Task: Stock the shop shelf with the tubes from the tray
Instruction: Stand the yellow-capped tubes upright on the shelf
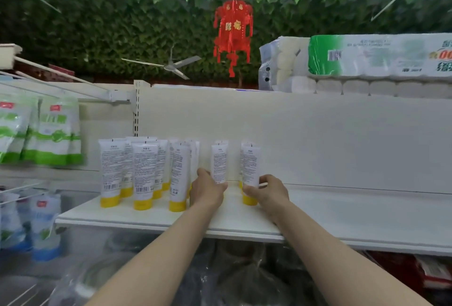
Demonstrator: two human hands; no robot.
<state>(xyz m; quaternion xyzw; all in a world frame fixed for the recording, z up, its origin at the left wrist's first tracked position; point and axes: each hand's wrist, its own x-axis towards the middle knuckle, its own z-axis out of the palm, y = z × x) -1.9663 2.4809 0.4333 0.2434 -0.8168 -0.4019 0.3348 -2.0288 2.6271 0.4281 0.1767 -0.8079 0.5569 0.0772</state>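
White tubes (144,171) stand upright on the shelf (342,212); we see the left hand (208,192) gripping one, the right hand (267,192) its neighbour.

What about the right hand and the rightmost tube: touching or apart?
Touching. The head view shows the right hand curled around the rightmost tube.

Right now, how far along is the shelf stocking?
Done: a cluster of tubes stands cap-down at the left of the shelf. In hand: the left hand grips the middle tube, the right hand the rightmost tube, both upright. Left: cannot tell, the tray is out of view.
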